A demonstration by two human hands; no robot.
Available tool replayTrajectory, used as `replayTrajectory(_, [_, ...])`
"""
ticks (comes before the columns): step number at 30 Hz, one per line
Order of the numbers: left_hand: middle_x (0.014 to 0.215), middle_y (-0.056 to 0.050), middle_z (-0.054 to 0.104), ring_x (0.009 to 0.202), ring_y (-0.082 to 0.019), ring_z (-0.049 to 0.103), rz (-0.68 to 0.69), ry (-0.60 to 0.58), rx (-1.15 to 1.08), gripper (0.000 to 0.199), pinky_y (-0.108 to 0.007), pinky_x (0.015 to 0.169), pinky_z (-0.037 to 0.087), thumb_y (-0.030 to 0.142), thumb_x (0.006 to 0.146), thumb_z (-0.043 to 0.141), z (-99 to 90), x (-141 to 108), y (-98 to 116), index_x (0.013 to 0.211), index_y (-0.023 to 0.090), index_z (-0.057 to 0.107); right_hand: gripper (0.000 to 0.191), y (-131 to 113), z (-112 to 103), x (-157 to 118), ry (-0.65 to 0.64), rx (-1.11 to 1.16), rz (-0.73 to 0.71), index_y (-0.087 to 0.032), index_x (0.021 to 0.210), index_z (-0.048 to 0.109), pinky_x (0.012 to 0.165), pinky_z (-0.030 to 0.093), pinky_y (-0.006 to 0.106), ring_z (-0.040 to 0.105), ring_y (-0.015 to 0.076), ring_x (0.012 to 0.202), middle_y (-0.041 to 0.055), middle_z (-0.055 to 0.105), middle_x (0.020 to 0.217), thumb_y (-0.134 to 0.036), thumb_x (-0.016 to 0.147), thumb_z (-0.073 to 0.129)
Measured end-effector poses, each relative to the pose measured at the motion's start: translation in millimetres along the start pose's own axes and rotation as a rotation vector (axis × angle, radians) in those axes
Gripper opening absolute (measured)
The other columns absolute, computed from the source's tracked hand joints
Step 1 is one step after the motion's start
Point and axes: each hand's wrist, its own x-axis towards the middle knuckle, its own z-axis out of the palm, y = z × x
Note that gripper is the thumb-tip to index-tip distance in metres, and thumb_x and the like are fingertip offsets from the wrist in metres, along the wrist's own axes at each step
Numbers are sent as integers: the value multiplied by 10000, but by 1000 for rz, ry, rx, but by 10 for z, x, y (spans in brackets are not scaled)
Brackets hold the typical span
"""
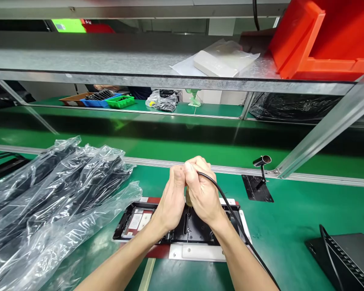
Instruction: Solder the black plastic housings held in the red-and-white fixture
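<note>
My right hand (202,192) is closed around a black cable (227,202), which runs out over my right forearm toward the lower right. Pressed against it, thumbs side by side, my left hand (173,198) is closed too; what its fingers grip is hidden. Both hands are raised over a long black plastic housing (197,230). This housing lies in a red and white fixture (197,252) on the green bench. Pale labels or pads show through its left opening. A small brownish piece shows in the gap below my hands, too covered to name.
Clear plastic bags (63,202) with black parts cover the left side. A metal tube holder (262,161) stands on a black plate at right, beyond a black device (346,258) with a cable. Overhead, a metal shelf (109,56) carries a red bin (321,48) and a white box (214,64).
</note>
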Motion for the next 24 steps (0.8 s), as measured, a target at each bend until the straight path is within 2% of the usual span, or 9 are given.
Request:
replayTrajectory(3, [1249, -84, 592, 1098, -222, 606, 32, 104, -30, 581, -384, 932, 513, 700, 1001, 229, -12, 46, 4, 1258, 251, 493, 394, 1, 30, 5, -38, 140, 21, -218, 705, 480, 713, 356, 304, 441, 125, 712, -26, 476, 725, -380, 1056, 401])
replayTrajectory(5, [1231, -83, 604, 1065, -217, 620, 99, 107, -49, 600, -377, 921, 522, 719, 988, 256, -41, 102, 43, 1270, 247, 496, 401, 9, 56, 1, -64, 254, 54, -222, 692, 444, 635, 348, 292, 386, 116, 641, -34, 427, 678, -398, 1050, 407])
replayTrajectory(9, [1176, -100, 665, 1107, -250, 635, 265, -48, -16, 621, -406, 997, 503, 734, 966, 337, -128, 236, 173, 1213, 216, 577, 358, 46, 107, -21, -66, 384, 117, -225, 734, 460, 566, 336, 280, 375, 106, 596, -39, 432, 661, -423, 1032, 452])
replayTrajectory(13, [1169, -107, 706, 1134, -268, 663, 393, -171, 63, 456, -396, 1009, 516, 580, 931, 610, -158, 323, 292, 1159, 187, 646, 299, 92, 167, -36, -62, 488, 110, -243, 767, 460, 538, 344, 289, 396, 126, 616, -23, 454, 713, -423, 992, 540])
replayTrajectory(15, [1208, -105, 706, 1123, -259, 686, 383, -201, -19, 439, -380, 973, 553, 453, 875, 735, -135, 338, 330, 1206, 189, 618, 298, 113, 199, -44, -17, 450, 114, -248, 754, 459, 557, 367, 302, 421, 140, 632, -13, 469, 725, -412, 984, 554])
replayTrajectory(18, [1219, -102, 713, 1038, -232, 726, 304, -254, -217, 561, -358, 886, 604, 349, 836, 794, -84, 343, 348, 1316, 210, 539, 282, 146, 230, -63, 23, 412, 134, -251, 751, 480, 572, 393, 306, 470, 149, 652, -5, 504, 725, -386, 988, 551])
replayTrajectory(21, [1016, -80, 761, 896, -212, 742, 290, -303, -221, 363, -335, 801, 609, 417, 856, 770, -48, 347, 323, 1114, 174, 690, 354, 164, 231, -80, 39, 380, 95, -238, 716, 491, 538, 372, 297, 472, 136, 634, 3, 520, 709, -416, 1021, 469])
replayTrajectory(22, [948, -78, 761, 863, -213, 738, 308, -298, -208, 349, -338, 783, 604, 477, 856, 757, -40, 349, 308, 1000, 161, 731, 399, 160, 227, -83, 41, 369, 73, -232, 690, 475, 528, 360, 294, 460, 130, 618, 2, 506, 686, -435, 1031, 437])
replayTrajectory(24, [879, -85, 751, 836, -223, 724, 356, -269, -209, 462, -359, 767, 593, 613, 849, 704, -26, 352, 276, 860, 155, 758, 470, 139, 215, -85, 40, 359, 40, -227, 649, 429, 522, 356, 290, 438, 125, 595, -3, 466, 640, -487, 1038, 385])
